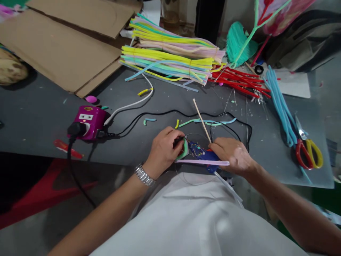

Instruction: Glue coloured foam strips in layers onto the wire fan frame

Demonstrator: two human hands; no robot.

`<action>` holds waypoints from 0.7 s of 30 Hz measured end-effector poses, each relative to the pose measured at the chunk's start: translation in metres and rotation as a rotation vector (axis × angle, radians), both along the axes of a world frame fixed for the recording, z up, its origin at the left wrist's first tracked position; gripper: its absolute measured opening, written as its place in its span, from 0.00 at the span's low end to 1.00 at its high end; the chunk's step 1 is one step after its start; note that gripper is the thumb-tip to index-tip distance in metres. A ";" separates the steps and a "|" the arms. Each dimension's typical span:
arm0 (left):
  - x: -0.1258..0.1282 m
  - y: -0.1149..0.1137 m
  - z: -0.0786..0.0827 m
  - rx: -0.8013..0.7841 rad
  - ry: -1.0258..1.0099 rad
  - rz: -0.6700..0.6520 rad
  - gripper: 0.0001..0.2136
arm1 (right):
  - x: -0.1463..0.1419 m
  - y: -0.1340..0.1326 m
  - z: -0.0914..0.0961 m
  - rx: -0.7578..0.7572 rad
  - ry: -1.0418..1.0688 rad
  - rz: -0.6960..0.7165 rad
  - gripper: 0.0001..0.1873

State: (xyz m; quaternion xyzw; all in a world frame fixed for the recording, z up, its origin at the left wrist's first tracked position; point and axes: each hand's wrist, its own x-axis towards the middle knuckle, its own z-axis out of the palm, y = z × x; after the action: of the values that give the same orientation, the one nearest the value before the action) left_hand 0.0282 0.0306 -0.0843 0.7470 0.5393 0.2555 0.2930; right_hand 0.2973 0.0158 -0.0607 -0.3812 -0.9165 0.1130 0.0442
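Note:
My left hand (pixel 166 146), with a metal watch on the wrist, is closed on a small green-edged piece of pipe cleaner work (pixel 183 151). A dark object (pixel 178 141) shows between its thumb and fingers; its kind is unclear. From this piece a lilac pipe cleaner (pixel 202 162) runs right, passing in front of the glue gun. My right hand (pixel 231 153) is wrapped round a blue glue gun (pixel 209 155), its fuzz-speckled front pointing at the left hand. A clear glue stick (pixel 227 188) sticks out behind it. A beige stick (pixel 201 120) rises beside the right fingers.
Bundled pipe cleaners (pixel 170 60) lie at the back, with red ones (pixel 239 80) beside them. Blue pipe cleaners (pixel 281 106) and scissors (pixel 309 149) are at right. A purple power block (pixel 92 119), black cable (pixel 165 113) and cardboard (pixel 61 46) occupy the left.

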 end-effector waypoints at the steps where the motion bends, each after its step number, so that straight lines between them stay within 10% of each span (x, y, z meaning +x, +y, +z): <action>1: 0.000 0.000 0.001 -0.012 0.007 -0.005 0.06 | 0.000 0.000 -0.001 0.005 -0.010 0.014 0.08; 21: 0.002 0.004 0.005 -0.071 0.046 -0.026 0.09 | 0.003 0.000 -0.007 0.099 -0.022 0.053 0.12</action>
State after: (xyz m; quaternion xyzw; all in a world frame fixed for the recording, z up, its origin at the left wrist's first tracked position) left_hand 0.0298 0.0351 -0.0794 0.7488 0.5449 0.2151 0.3100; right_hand 0.3008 0.0157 -0.0679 -0.3553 -0.9312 0.0645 0.0498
